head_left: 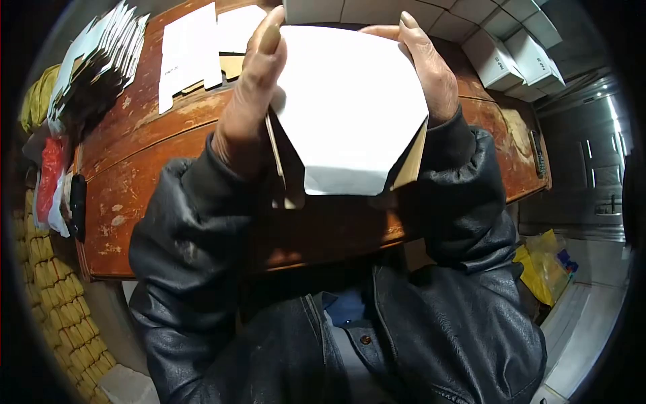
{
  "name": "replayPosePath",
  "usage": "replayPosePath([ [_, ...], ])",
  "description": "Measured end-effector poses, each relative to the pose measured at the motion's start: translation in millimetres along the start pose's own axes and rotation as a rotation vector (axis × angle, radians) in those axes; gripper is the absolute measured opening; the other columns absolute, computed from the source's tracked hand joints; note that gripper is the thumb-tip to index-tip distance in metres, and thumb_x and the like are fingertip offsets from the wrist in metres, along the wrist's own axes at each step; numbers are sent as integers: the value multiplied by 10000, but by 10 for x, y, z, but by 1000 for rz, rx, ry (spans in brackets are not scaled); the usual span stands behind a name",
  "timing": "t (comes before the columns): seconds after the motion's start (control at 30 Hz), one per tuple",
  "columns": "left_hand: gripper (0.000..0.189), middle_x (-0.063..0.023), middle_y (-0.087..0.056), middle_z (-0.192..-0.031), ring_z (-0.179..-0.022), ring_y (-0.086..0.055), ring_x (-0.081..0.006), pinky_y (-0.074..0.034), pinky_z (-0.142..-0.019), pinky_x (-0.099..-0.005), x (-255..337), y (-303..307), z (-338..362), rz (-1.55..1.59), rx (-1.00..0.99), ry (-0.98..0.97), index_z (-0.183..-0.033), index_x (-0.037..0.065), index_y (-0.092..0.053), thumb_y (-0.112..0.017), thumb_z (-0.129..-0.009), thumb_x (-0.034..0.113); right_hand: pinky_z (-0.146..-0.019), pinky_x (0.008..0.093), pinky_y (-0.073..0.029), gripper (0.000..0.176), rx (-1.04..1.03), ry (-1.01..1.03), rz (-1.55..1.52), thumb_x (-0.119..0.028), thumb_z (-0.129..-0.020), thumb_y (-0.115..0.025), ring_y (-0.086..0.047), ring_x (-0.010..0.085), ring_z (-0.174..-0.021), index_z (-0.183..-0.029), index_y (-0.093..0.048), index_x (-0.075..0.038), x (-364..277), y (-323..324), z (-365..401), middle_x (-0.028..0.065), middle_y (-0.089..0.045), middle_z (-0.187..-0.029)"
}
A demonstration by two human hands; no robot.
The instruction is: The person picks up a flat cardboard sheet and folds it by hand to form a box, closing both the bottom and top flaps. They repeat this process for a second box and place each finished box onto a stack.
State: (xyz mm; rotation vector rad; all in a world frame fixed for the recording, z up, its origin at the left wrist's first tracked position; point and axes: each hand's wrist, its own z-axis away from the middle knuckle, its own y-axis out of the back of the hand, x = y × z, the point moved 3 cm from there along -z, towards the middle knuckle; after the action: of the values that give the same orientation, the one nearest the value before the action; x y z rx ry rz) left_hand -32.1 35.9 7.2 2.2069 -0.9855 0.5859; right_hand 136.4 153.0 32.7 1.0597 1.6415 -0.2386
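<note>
The surface is a worn reddish-brown wooden table [148, 175], scuffed and with pale patches, filling the middle of the frame. At the far left edge, yellow ribbed material [57, 296] is seen below the table, with a red bag [50, 175] and a slim black object [78, 205] at the table's left end. In the upper left of the frame a fanned stack of flat cartons [101, 47] is noted on the table. Just right of it, white flat blanks [188, 50] are laid on the wood. In the upper right, folded white boxes [518, 57] are stacked in rows. A pale floor [585, 337] and a yellow bag [542, 269] are seen at the lower right, beyond the table edge. Strip lights are visible at the far right.

A white carton blank [350, 108] is held up above the table at upper centre, close to the camera, with brown inner faces showing at its lower left and lower right edges. It lies between the two hands. The left hand [252, 101] is closed on its left edge, fingers running up along that side. The right hand [424, 67] is clasped over its upper right corner. Both sleeves are of black leather.
</note>
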Motion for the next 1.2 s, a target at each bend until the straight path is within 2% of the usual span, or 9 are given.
replayPosePath([
  [0.13, 1033, -254, -378, -1367, -1266, -401, -333, -382, -1027, -404, 288, -107, 87, 316, 167, 451, -1388, -3, -318, -147, -783, 817, -723, 257, -521, 644, -25, -230, -164, -514, -962, -276, -640, 165, -765, -980, -636, 20, 78, -48, 2, 137, -663, -840],
  [0.23, 1013, -258, -420, -1332, -1205, -473, -329, -437, -976, -382, 385, -65, 72, 280, 50, 498, -1361, -9, -362, -150, -795, 805, -699, 265, -497, 717, -152, -343, -151, -573, -945, -245, -605, 155, -740, -955, -634, 29, 130, -126, -16, 126, -645, -825],
  [0.47, 860, -185, -618, -942, -926, -572, -213, -433, -839, -306, 7, 10, 176, 388, 134, 792, -1090, -41, -601, -325, -848, 737, -546, 332, -420, 437, 26, -22, 188, -401, -933, -504, -510, 181, -562, -747, -597, -16, 632, -78, -156, 90, -518, -601],
  [0.57, 986, -271, -520, -1156, -1093, -530, -311, -474, -904, -395, -52, 50, 134, 404, 6, 712, -1244, -99, -443, -307, -804, 772, -503, 293, -425, 344, 84, -118, 45, -326, -943, -526, -509, 124, -554, -787, -596, -28, 267, 6, -78, 29, -547, -638],
  [0.73, 903, -252, -478, -1271, -1209, -455, -335, -371, -1020, -464, 111, 148, 8, 527, -193, 491, -1348, -32, -367, -388, -823, 702, -831, 332, -505, 434, -151, 51, -175, -376, -975, -433, -624, 200, -942, -1148, -551, 5, -15, 320, -103, 128, -613, -1060],
  [0.93, 782, -193, -494, -1276, -1188, -477, -281, -396, -1003, -420, 318, 247, -39, 459, -283, 405, -1361, 19, -379, -678, -774, 441, -947, 410, -464, 579, -385, 310, -64, -469, -905, -516, -599, 290, -1056, -1231, -503, 9, -253, 293, -28, 201, -584, -1153],
  [1.0, 626, -157, -536, -1239, -1142, -515, -234, -418, -980, -378, 302, 234, -30, 525, -276, 445, -1333, 20, -420, -687, -799, 208, -929, 384, -472, 584, -359, 192, -131, -409, -850, -623, -604, 263, -1033, -1232, -504, 17, -236, 247, 20, 178, -595, -1138],
  [1.13, 444, -46, -637, -903, -843, -600, -129, -502, -793, -269, 346, 133, -19, 415, -95, 434, -1201, 56, -571, -725, -808, 192, -931, 346, -464, 502, -415, -18, -237, -235, -817, -669, -599, 217, -1016, -1217, -517, 26, -299, 151, 92, 140, -602, -1121],
  [1.2, 394, -85, -621, -1039, -970, -577, -163, -465, -872, -295, 383, 142, -19, 227, -134, 456, -1201, 25, -549, -644, -826, 101, -949, 331, -448, 431, -433, -69, -236, -145, -822, -639, -582, 205, -1047, -1202, -526, 25, -262, 134, 93, 127, -601, -1124],
])
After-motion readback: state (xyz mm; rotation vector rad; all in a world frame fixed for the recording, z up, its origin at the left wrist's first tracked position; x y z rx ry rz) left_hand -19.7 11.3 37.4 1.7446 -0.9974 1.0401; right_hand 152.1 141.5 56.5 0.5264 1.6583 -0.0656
